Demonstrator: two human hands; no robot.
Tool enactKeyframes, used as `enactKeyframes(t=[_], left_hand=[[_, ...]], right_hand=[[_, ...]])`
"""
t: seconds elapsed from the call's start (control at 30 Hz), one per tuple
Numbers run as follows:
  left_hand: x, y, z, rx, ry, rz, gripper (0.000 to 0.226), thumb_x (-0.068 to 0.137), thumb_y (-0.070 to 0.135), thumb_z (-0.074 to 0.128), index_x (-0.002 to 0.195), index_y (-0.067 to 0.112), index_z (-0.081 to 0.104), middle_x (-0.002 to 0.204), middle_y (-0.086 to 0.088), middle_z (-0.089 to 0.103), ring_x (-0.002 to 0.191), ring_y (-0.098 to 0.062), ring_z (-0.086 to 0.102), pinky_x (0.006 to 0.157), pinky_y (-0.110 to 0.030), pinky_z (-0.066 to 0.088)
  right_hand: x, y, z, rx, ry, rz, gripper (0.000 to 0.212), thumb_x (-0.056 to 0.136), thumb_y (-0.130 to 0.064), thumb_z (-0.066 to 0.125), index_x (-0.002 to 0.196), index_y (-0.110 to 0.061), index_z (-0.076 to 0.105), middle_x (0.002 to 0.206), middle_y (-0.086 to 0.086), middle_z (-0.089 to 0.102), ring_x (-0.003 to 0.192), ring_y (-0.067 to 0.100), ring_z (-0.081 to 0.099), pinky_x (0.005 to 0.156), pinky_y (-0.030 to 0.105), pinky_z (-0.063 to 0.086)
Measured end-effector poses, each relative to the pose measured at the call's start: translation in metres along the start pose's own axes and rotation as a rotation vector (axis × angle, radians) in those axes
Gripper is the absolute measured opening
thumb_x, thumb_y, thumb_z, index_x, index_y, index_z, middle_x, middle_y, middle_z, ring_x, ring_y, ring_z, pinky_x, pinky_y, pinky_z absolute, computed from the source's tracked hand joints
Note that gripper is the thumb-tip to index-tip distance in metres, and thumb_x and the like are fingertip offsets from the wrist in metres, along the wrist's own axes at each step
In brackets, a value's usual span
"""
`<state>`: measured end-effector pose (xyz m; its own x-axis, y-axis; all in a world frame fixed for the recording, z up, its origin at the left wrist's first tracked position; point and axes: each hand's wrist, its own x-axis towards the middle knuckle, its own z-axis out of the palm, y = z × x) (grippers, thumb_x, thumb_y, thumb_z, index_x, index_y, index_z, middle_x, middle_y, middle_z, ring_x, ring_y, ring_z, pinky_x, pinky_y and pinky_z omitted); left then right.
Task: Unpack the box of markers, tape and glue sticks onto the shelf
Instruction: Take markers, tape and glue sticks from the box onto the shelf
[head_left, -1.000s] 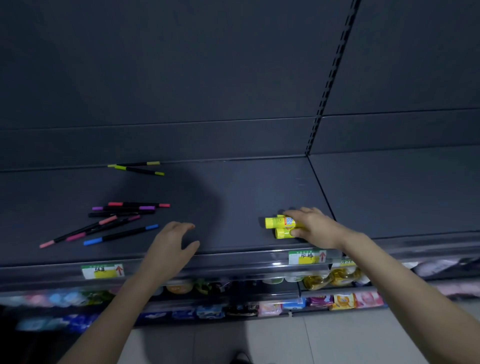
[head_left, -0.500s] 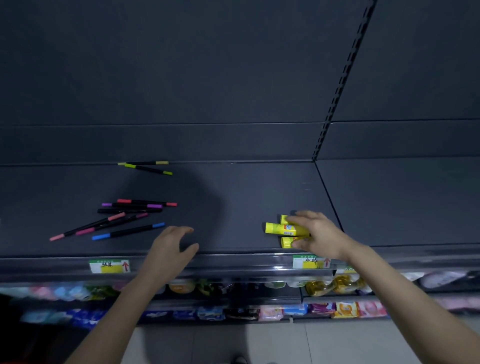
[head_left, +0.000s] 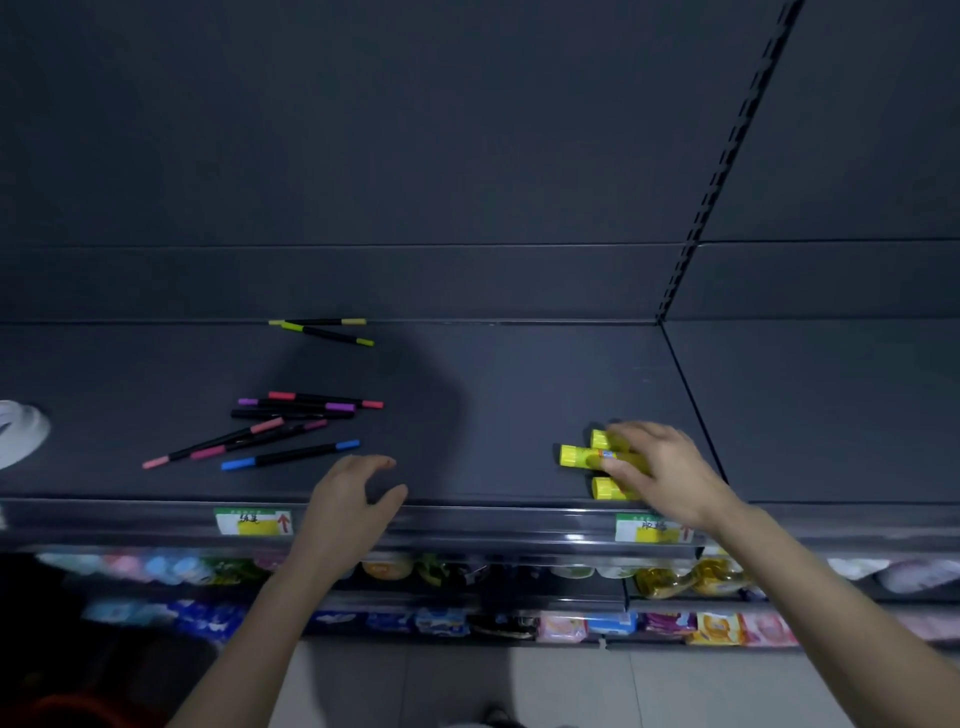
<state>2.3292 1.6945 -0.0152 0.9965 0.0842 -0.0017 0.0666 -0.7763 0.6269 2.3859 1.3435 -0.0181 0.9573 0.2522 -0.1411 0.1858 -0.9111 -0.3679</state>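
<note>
1. Task item: three yellow glue sticks (head_left: 582, 456) lie on their sides in a tight cluster on the dark shelf (head_left: 493, 395), close to its front edge. The middle one juts out leftward past the other two.
2. Right hand (head_left: 670, 478): its fingers are curled over the right-hand ends of the glue sticks and hold them. The thumb is hidden, so the firmness of the grip cannot be confirmed.
3. Left hand (head_left: 348, 499): it is well to the left of the glue sticks, over the shelf's front edge. Its fingers are loosely curved and apart, and it holds nothing.
4. Markers (head_left: 291, 415): a loose scatter lies further left of the glue sticks, beyond the left hand. A yellow-tipped pair (head_left: 327, 332) lies left and rearward, against the back panel.
5. A price label (head_left: 647, 527) sits on the shelf lip directly in front of the glue sticks.
6. Neither the box nor any tape is in view.
7. Step in hand, as judged: setting down and squaring up the glue sticks above their label.
8. Next move, as judged: release the sticks without rolling them toward the front edge, then draw the hand back to the box for remaining stock. The left hand is free to steady the cluster.
</note>
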Motion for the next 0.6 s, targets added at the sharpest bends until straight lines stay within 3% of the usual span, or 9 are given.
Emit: enactKeyframes(t=[0.1,0.2,0.3,0.4,0.47,0.6], left_hand=[[-0.017,-0.005,-0.006,-0.06,0.056,-0.052,0.035,0.089,0.023,0.063,0.123,0.015,0.06,0.12,0.002,0.057,0.113,-0.013,0.053,0.096,-0.024,0.041],[-0.036,-0.017,-0.009,-0.117,0.107,-0.122,0.032,0.087,0.021,0.065,0.119,0.015,0.062,0.113,0.005,0.058,0.108,-0.013,0.055,0.091,-0.024,0.042],[-0.054,-0.03,-0.013,-0.134,0.15,-0.182,0.031,0.086,0.021,0.067,0.116,0.015,0.064,0.109,0.005,0.059,0.106,-0.015,0.057,0.09,-0.028,0.046],[-0.071,-0.042,-0.023,-0.149,0.194,-0.233,0.031,0.086,0.022,0.067,0.115,0.013,0.065,0.108,0.005,0.06,0.103,-0.015,0.058,0.09,-0.034,0.05],[-0.081,-0.052,-0.032,-0.15,0.226,-0.25,0.031,0.086,0.024,0.067,0.115,0.013,0.065,0.105,0.004,0.062,0.097,-0.011,0.06,0.086,-0.033,0.052],[-0.103,-0.069,-0.056,-0.155,0.326,-0.301,0.021,0.085,0.023,0.068,0.105,0.018,0.068,0.098,0.007,0.061,0.091,-0.002,0.057,0.082,-0.023,0.049]], right_hand=[[0.004,-0.008,0.004,0.003,0.094,0.011,0.071,0.088,-0.068,0.03,0.135,-0.019,0.05,0.135,0.004,0.054,0.127,0.028,0.045,0.108,0.05,0.03],[0.01,-0.018,0.006,0.023,0.167,0.058,0.055,0.093,-0.049,0.036,0.131,-0.014,0.053,0.128,0.01,0.059,0.122,0.032,0.05,0.106,0.053,0.03],[0.015,-0.03,0.01,-0.008,0.21,0.084,0.052,0.095,-0.048,0.039,0.128,-0.012,0.056,0.123,0.014,0.061,0.118,0.035,0.052,0.105,0.055,0.028],[0.019,-0.051,0.014,0.039,0.279,0.018,0.062,0.092,-0.055,0.037,0.119,-0.005,0.061,0.112,0.021,0.065,0.107,0.042,0.058,0.095,0.056,0.04],[0.018,-0.076,0.017,0.112,0.326,-0.048,0.053,0.094,-0.046,0.044,0.115,0.0,0.062,0.108,0.023,0.065,0.102,0.042,0.06,0.09,0.05,0.045],[0.013,-0.137,0.036,0.246,0.378,-0.123,0.036,0.091,-0.025,0.055,0.114,0.003,0.063,0.11,0.02,0.066,0.104,0.035,0.061,0.09,0.031,0.038]])
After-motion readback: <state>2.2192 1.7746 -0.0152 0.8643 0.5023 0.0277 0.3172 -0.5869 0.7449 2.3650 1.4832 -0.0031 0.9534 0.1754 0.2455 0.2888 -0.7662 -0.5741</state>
